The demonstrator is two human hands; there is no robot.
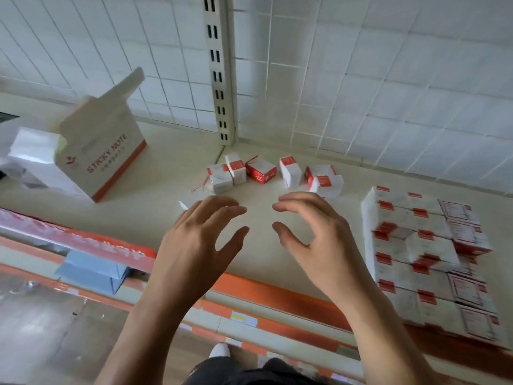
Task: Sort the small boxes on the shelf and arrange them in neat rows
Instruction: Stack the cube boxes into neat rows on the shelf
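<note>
L hand point(194, 240) & R hand point(313, 234) hover empty, fingers loosely curled, over shelf point(166, 173); loose small boxes point(261, 170) just beyond, stacked rows point(416, 245) at right.

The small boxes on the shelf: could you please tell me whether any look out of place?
Yes. The loose boxes by the back post lie scattered at mixed angles, unlike the neat block at right. The sticky-note carton has its flap open.
</note>
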